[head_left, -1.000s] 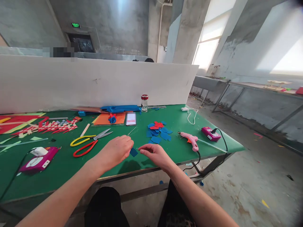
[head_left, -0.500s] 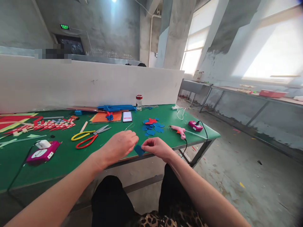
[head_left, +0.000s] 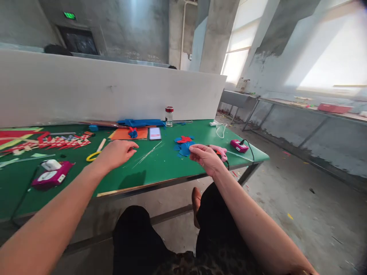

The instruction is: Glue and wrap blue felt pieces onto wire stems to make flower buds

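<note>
Left hand [head_left: 116, 153] hovers palm-down over yellow scissors [head_left: 94, 154], fingers loosely spread, empty. Right hand [head_left: 205, 157], near the surface's [head_left: 149, 172] front edge, pinches a blue felt piece [head_left: 186, 149].

**Hands drawn apart over the table**

The left hand [head_left: 116, 153] has been moved leftward over the scissors [head_left: 96, 154], whose blades are now covered. The right hand [head_left: 207, 158] has been carried rightward with the blue piece [head_left: 185, 149] to the pile of cut pieces [head_left: 183, 140], just beside the glue gun [head_left: 220, 152].
</note>
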A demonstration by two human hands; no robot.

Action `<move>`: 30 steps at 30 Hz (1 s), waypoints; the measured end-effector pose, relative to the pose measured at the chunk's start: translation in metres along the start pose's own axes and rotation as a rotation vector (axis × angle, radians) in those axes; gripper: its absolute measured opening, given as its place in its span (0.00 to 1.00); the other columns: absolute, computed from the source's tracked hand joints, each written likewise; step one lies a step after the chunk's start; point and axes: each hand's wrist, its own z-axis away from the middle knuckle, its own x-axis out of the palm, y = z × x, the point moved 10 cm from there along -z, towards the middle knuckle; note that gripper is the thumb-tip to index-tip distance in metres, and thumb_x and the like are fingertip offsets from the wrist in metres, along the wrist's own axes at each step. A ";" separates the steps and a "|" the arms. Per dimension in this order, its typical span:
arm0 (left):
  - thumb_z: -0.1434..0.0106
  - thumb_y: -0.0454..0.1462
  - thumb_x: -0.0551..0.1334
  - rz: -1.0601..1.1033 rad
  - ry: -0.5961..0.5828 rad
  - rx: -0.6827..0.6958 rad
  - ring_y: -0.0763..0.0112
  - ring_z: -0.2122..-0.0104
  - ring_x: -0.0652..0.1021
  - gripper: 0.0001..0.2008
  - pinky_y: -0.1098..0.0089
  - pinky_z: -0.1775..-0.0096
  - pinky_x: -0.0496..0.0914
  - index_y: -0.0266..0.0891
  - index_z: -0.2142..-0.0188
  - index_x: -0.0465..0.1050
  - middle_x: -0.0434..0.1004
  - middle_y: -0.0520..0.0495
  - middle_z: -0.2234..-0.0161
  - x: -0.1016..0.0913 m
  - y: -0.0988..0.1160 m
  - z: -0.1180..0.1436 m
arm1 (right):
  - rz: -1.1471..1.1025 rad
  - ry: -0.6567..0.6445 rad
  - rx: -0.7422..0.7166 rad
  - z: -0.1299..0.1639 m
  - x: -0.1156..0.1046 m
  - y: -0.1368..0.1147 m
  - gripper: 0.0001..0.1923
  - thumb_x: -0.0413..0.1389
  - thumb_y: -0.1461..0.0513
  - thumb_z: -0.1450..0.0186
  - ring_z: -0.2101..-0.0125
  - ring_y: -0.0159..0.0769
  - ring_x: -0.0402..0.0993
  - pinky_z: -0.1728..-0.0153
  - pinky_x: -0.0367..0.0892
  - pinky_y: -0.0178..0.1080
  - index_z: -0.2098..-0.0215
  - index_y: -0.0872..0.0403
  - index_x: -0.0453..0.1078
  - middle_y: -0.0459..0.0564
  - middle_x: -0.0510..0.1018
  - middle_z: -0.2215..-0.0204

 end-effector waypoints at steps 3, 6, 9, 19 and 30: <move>0.37 0.38 0.56 -0.049 -0.095 -0.104 0.57 0.57 0.80 0.16 0.66 0.56 0.69 0.42 0.56 0.80 0.83 0.45 0.58 0.015 -0.014 -0.006 | -0.092 -0.012 0.042 -0.023 0.026 0.024 0.18 0.73 0.55 0.59 0.77 0.28 0.68 0.69 0.65 0.34 0.75 0.56 0.76 0.42 0.74 0.80; 0.37 0.36 0.56 -0.063 -0.185 -0.161 0.57 0.56 0.80 0.14 0.67 0.58 0.69 0.43 0.59 0.80 0.83 0.44 0.57 0.039 -0.018 -0.018 | -0.155 -0.009 0.066 -0.057 0.047 0.044 0.18 0.72 0.55 0.61 0.77 0.28 0.68 0.70 0.66 0.34 0.76 0.55 0.75 0.42 0.73 0.80; 0.38 0.34 0.56 -0.065 -0.258 -0.188 0.58 0.57 0.80 0.13 0.68 0.60 0.69 0.44 0.64 0.80 0.83 0.44 0.60 0.068 -0.017 -0.038 | -0.203 0.029 0.077 -0.094 0.054 0.059 0.17 0.71 0.55 0.60 0.77 0.26 0.68 0.70 0.66 0.33 0.75 0.54 0.74 0.40 0.72 0.80; 0.48 0.29 0.60 0.000 -0.418 -0.273 0.56 0.64 0.81 0.08 0.67 0.66 0.69 0.38 0.72 0.77 0.82 0.37 0.66 0.133 -0.021 -0.085 | -0.187 0.080 0.147 -0.147 0.050 0.084 0.13 0.68 0.57 0.56 0.77 0.27 0.67 0.74 0.66 0.32 0.75 0.54 0.74 0.42 0.72 0.79; 0.48 0.32 0.59 0.085 -0.360 -0.277 0.64 0.70 0.79 0.07 0.71 0.70 0.66 0.40 0.74 0.77 0.82 0.45 0.70 0.113 -0.061 -0.081 | -0.159 0.061 0.164 -0.133 0.032 0.091 0.16 0.70 0.54 0.56 0.77 0.27 0.66 0.73 0.65 0.31 0.75 0.54 0.75 0.42 0.71 0.80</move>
